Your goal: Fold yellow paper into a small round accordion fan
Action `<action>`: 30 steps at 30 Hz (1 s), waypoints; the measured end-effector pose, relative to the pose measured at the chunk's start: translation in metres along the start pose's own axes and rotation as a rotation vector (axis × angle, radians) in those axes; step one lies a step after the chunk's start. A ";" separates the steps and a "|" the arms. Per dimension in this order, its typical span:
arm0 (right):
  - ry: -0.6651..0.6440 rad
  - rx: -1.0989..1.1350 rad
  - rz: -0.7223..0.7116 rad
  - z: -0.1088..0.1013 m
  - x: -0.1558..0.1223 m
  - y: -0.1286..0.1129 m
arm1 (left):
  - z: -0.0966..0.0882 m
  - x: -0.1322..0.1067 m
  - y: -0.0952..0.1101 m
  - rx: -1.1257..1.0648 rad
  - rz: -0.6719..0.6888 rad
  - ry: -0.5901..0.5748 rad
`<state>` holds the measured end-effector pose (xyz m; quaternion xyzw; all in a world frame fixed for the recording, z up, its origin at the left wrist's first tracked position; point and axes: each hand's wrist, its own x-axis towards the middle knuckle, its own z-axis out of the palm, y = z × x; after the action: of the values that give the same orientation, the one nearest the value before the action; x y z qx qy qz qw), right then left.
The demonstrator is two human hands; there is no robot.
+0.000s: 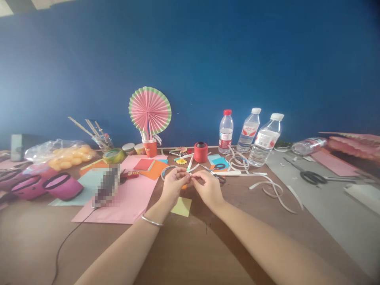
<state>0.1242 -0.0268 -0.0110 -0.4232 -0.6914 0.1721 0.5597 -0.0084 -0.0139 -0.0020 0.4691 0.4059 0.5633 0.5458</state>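
Observation:
My left hand (173,184) and my right hand (208,188) meet above the table, thumbs and fingers pinched together. Between the fingertips is something small that I cannot make out. Just behind them a slim white-and-green piece (190,163) sticks up; whether it is held or lies beyond is unclear. A yellow paper square (181,207) lies on the table below my hands. Past the fingers are a small yellow pleated paper fan (181,161) and a red spool (201,152). Scissors with dark blue handles (219,166) rest to the right, on blue and orange paper.
A pink-and-green paper fan (150,111) stands in an orange cup (151,148). Three bottles (226,132) stand at the back right, near curled white strips (277,188). Black scissors (313,177) lie farther right. Pink paper (118,209) and purple cuffs (63,187) are at left.

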 end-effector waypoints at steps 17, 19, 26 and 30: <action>-0.001 -0.078 -0.095 -0.001 0.000 0.002 | 0.000 -0.001 0.000 0.121 0.054 0.000; -0.006 -0.081 -0.098 -0.001 0.001 0.002 | 0.000 -0.001 0.000 0.118 0.060 0.000; -0.005 -0.093 -0.110 -0.001 0.001 0.001 | -0.002 -0.001 -0.002 0.132 0.066 0.014; 0.001 -0.103 -0.114 0.000 0.000 0.002 | -0.001 0.000 -0.002 0.120 0.060 0.018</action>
<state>0.1252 -0.0251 -0.0125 -0.4115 -0.7222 0.1038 0.5462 -0.0093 -0.0141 -0.0042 0.5078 0.4296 0.5581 0.4961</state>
